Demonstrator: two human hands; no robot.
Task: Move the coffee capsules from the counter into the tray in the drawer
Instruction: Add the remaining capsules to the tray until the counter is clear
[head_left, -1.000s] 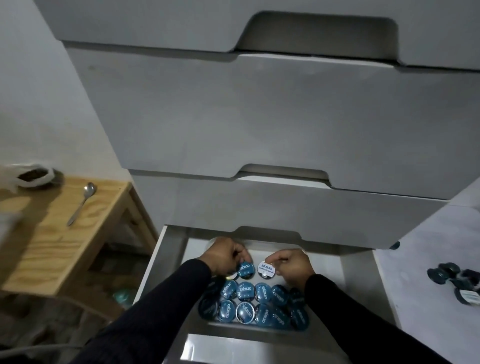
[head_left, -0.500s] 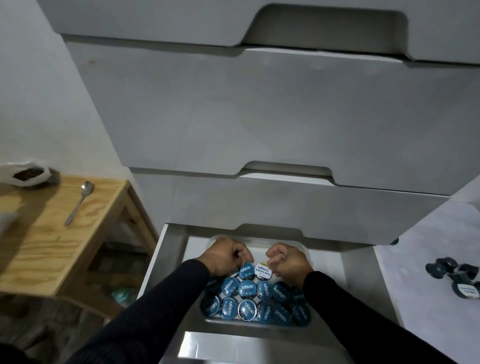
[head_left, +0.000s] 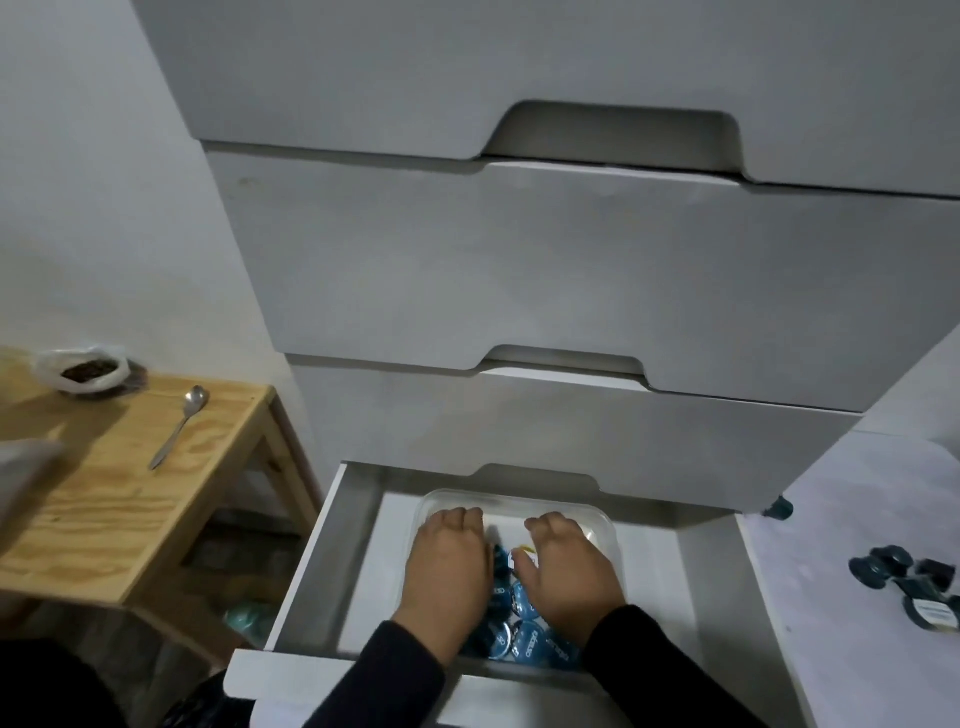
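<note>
A clear plastic tray (head_left: 519, 500) sits in the open bottom drawer (head_left: 332, 545) and holds several blue-lidded coffee capsules (head_left: 530, 644). My left hand (head_left: 449, 571) lies palm down over the tray's left side with its fingers curled, and whatever is under them is hidden. My right hand (head_left: 569, 566) is palm down over the right side, its thumb and curled fingers against a white-lidded capsule (head_left: 522, 557). A few dark capsules (head_left: 883, 566) lie on the white counter (head_left: 857, 649) at the right, one of them (head_left: 932, 613) showing a pale label.
Closed grey drawer fronts (head_left: 571, 270) rise above the open drawer. To the left stands a wooden side table (head_left: 104, 509) with a spoon (head_left: 179, 431) and a bag of dark grounds (head_left: 85, 371). One small dark capsule (head_left: 777, 507) sits at the counter's far edge.
Both hands have turned palm down and spread over the capsules in the tray, covering most of them. The view has tilted lower, and the drawer front is in sight.
</note>
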